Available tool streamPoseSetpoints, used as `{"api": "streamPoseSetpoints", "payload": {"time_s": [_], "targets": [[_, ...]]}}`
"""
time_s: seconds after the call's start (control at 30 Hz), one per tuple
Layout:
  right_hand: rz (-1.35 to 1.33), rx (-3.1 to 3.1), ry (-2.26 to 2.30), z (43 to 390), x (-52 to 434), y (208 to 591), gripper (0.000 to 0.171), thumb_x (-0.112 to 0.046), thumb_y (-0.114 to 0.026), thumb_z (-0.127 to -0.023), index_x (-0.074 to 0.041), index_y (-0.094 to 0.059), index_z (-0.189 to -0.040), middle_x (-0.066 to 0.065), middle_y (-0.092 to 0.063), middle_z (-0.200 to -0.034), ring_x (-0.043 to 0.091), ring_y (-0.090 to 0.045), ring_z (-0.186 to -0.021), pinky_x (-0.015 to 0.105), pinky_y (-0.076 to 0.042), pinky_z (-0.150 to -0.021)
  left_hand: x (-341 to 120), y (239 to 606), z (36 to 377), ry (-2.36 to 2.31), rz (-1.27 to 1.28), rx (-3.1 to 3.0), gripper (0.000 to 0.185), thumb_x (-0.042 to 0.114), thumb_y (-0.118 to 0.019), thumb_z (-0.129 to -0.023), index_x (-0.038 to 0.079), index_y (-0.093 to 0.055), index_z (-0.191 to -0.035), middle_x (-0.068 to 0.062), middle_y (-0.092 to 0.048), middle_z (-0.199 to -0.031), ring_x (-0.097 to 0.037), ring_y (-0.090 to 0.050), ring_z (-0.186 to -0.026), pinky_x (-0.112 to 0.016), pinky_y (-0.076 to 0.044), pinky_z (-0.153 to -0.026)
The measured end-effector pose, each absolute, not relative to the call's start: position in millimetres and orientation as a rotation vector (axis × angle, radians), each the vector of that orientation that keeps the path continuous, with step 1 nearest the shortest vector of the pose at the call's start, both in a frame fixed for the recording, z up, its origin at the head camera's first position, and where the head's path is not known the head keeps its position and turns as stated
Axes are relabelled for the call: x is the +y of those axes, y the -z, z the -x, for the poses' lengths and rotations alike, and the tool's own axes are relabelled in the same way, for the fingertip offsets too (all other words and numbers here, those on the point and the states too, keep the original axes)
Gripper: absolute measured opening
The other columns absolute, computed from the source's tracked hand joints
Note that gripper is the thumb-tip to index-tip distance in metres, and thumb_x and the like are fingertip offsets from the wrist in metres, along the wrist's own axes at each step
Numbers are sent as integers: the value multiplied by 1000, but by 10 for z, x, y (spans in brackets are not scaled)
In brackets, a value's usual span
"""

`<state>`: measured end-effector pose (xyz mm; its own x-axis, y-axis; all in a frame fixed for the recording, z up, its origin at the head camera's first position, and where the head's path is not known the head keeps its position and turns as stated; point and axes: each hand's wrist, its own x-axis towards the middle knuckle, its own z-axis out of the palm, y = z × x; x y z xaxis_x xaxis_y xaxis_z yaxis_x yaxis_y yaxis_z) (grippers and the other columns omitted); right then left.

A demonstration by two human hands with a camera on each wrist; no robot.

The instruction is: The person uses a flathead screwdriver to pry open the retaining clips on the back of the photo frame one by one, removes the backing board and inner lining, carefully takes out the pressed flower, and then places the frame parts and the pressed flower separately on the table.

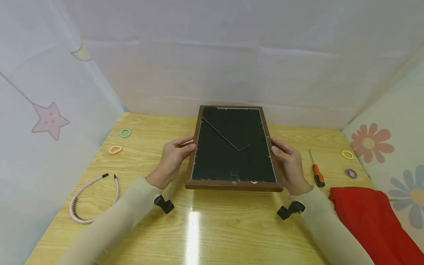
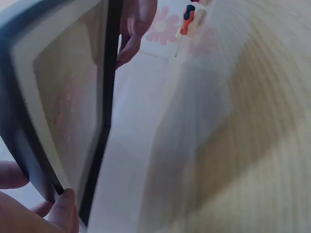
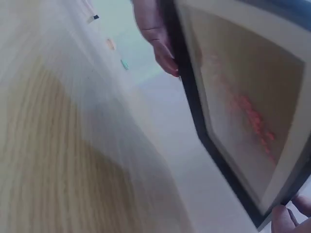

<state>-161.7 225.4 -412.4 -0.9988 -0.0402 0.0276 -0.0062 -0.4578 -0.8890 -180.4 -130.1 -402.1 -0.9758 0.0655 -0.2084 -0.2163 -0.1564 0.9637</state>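
Head view: wooden table (image 1: 212,235) walled in by white sheets, and mid-table sits the frame (image 1: 233,147), back up, lifted off the wood. Left hand (image 1: 173,158) and right hand (image 1: 288,163) each curl round a long side. Looks like a mid-flip; next probably calls for an even, steady turn. Screwdriver (image 1: 317,173) lies right of the frame.

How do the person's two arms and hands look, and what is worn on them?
Both arms wear long cream-coloured sleeves that end at the wrists. The left hand and the right hand are bare: no gloves, and no rings that I can make out. A small black camera mount is fixed under the left wrist, and a second black mount under the right wrist.
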Motion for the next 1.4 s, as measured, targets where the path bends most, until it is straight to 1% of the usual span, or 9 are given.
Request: {"api": "streamPoseSetpoints", "payload": {"time_s": [0.2,0.27,0.37,0.5,0.6,0.77,0.9,1.13,1.4], "targets": [[-77,1848,2519,1636,2247,4278,56,6,-60,-97,12,-40,-148,-4,-66,-118,8,-63,-107,15,-59,-88,-1290,4180,1759,-2105,162,1985,56,3,-63,-97,5,-47,-151,-10,-49,-153,-10,-60,-114,-19,-56,-97],[-135,1992,2406,1625,2234,4319,56,6,-59,-97,10,-40,-149,-5,-64,-121,6,-60,-110,12,-56,-89,-1277,4228,1763,-2044,179,2031,57,1,-64,-94,4,-49,-149,-12,-52,-151,-13,-59,-116,-18,-55,-95],[-166,2220,2196,1601,2199,4369,55,6,-58,-98,3,-43,-151,4,-61,-132,10,-58,-115,8,-54,-88,-1263,4321,1787,-1980,216,2096,56,0,-67,-92,2,-53,-145,-16,-56,-145,-17,-57,-116,-12,-54,-87],[-160,2440,1919,1554,2168,4409,57,1,-58,-99,-6,-42,-153,18,-52,-147,25,-55,-129,3,-52,-87,-1248,4444,1799,-1896,264,2170,53,1,-70,-90,1,-56,-142,-19,-61,-138,-18,-57,-115,-9,-52,-81],[-176,2501,1778,1535,2162,4442,58,-3,-60,-99,-7,-42,-154,19,-50,-152,33,-54,-135,3,-51,-87,-1253,4513,1796,-1862,289,2204,51,1,-71,-90,0,-59,-139,-19,-63,-134,-18,-59,-112,-10,-53,-81],[-209,2532,1630,1533,2179,4513,57,-6,-62,-99,-6,-44,-153,19,-51,-151,34,-55,-135,9,-53,-91,-1279,4582,1786,-1846,275,2191,49,0,-70,-89,-2,-59,-138,-22,-64,-132,-22,-63,-113,-17,-56,-89],[-194,2536,1575,1527,2191,4557,54,-6,-62,-99,-3,-45,-150,21,-55,-145,35,-57,-132,20,-56,-96,-1291,4608,1782,-1818,226,2191,50,1,-69,-90,-4,-56,-138,-24,-62,-133,-25,-65,-115,-23,-58,-95],[-170,2551,1460,1525,2195,4594,53,-7,-62,-98,-2,-46,-148,22,-57,-140,36,-59,-129,39,-58,-103,-1291,4598,1769,-1670,187,2313,48,2,-71,-88,-2,-61,-134,-19,-67,-126,-26,-69,-110,-29,-60,-94],[-121,2572,1407,1527,2226,4610,53,-8,-63,-98,0,-46,-147,23,-58,-140,37,-59,-129,45,-57,-105,-1290,4588,1793,-1556,118,2408,44,5,-72,-90,-1,-62,-132,-19,-68,-126,-27,-70,-111,-35,-60,-96]]}}
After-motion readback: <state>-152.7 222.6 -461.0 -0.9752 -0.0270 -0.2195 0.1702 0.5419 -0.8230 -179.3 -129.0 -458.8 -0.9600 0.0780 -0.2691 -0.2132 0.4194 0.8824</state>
